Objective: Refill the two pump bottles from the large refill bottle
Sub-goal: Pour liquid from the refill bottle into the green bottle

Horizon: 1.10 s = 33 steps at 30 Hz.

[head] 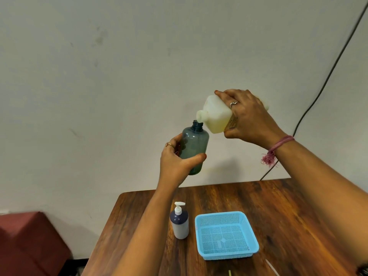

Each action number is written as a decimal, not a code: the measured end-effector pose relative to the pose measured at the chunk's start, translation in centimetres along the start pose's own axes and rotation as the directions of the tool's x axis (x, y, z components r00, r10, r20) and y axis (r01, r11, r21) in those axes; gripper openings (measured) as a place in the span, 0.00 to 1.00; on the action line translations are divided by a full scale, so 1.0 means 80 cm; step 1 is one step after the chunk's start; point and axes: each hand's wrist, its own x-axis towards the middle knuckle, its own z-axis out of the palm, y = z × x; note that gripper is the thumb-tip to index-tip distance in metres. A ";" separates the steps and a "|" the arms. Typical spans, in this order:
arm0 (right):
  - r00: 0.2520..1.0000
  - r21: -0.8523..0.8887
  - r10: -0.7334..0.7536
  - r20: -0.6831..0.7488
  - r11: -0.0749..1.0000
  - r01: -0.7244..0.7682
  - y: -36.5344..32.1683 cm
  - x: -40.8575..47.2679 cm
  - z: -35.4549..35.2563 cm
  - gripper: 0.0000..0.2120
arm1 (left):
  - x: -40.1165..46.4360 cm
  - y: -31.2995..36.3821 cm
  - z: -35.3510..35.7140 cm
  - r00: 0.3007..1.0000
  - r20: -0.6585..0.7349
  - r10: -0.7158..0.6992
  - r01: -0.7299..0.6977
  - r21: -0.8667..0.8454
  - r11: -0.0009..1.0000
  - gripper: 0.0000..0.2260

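My left hand (175,162) grips a translucent blue-grey bottle (195,145) with no pump on it, held upright in the air above the table. My right hand (249,118) holds the large pale yellow refill bottle (216,114) tilted down to the left. Its open white mouth (200,116) sits right at the blue bottle's open neck (197,125). A second pump bottle (179,224), dark blue on top and white below with a white pump fitted, stands on the wooden table (288,216) below my left forearm.
An empty light blue mesh basket (226,235) sits on the table to the right of the standing pump bottle. A dark cable (326,76) runs down the wall at the right. A red-brown seat (29,240) is at the lower left, beside the table.
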 end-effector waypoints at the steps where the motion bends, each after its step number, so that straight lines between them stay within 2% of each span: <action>1: 1.000 0.000 -0.001 -0.001 1.000 0.001 0.000 0.000 0.000 0.47 | 0.000 0.000 0.000 1.000 -0.001 0.000 0.000 -0.003 1.000 0.32; 33: 1.000 -0.008 -0.023 0.008 1.000 0.023 0.004 0.001 0.001 0.47 | -0.002 0.001 0.002 1.000 0.001 0.010 -0.010 -0.017 1.000 0.31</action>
